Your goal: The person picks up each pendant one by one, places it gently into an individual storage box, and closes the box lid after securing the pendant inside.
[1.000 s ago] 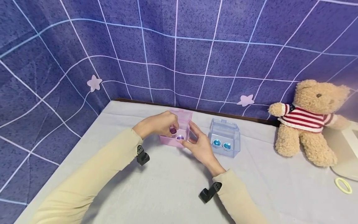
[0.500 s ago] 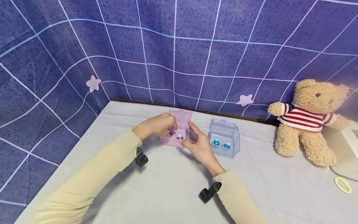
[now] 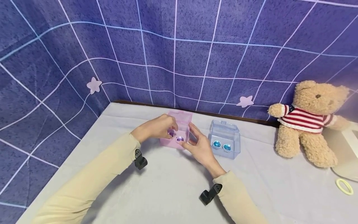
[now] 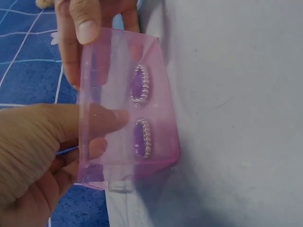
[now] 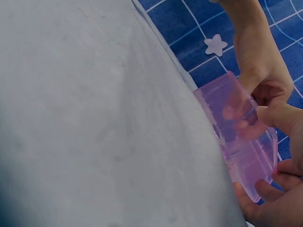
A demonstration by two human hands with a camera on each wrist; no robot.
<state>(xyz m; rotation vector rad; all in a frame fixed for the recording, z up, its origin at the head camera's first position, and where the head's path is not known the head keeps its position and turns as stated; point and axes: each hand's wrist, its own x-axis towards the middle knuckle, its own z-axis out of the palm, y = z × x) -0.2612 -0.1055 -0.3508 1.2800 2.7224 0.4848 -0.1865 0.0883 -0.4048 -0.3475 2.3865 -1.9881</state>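
Note:
The pink see-through box (image 3: 171,143) stands on the table with its lid raised. Two purple gems with silvery edges lie inside, seen in the left wrist view as an upper gem (image 4: 139,85) and a lower gem (image 4: 141,139). My left hand (image 3: 156,127) reaches over the box's left side, thumb and fingertips down inside, apart and pinching nothing. With my right hand (image 3: 202,149) I grip the box's right side, thumb at the front wall and fingers along the side; the right wrist view shows the box (image 5: 253,165) between thumb and fingers of that hand (image 5: 279,203).
Right of the pink box is a blue see-through box (image 3: 236,145) with its lid up, holding two blue gems (image 3: 216,143). Farther right sit a teddy bear (image 3: 305,121), a whitish object (image 3: 342,149) and a yellow ring (image 3: 344,186). A dark blue grid curtain (image 3: 190,56) hangs behind.
The left fingers, which earlier held a purple gem raised over the box, have lowered and parted from it; the gem now lies beside the other one. The right hand keeps its hold.

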